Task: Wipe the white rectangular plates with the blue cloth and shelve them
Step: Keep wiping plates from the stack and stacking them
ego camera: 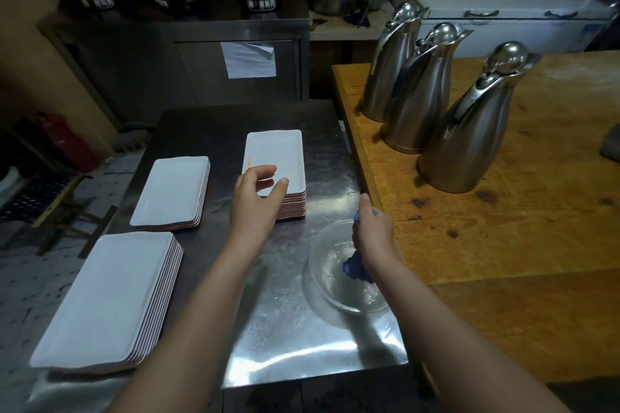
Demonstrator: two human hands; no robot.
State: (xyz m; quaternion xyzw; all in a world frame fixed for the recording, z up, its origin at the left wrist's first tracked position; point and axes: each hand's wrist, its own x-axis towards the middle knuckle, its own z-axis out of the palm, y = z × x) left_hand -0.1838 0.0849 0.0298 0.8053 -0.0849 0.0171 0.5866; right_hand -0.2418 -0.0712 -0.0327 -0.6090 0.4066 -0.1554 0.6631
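Note:
Three stacks of white rectangular plates stand on the steel table [288, 329]: a far stack [278, 151], a middle stack [172, 191] and a near left stack [107, 298]. My left hand [256, 201] hovers at the near edge of the far stack, fingers spread and loosely bent, holding nothing. My right hand [370, 228] grips the blue cloth [355, 268] over a clear glass bowl [327, 282]. The cloth's tail hangs down into the bowl.
A wooden table [503, 211] adjoins on the right and carries three steel jugs [469, 131]. A steel cabinet [188, 67] with pots on top stands behind. A red cylinder [67, 141] and a crate sit on the floor at left.

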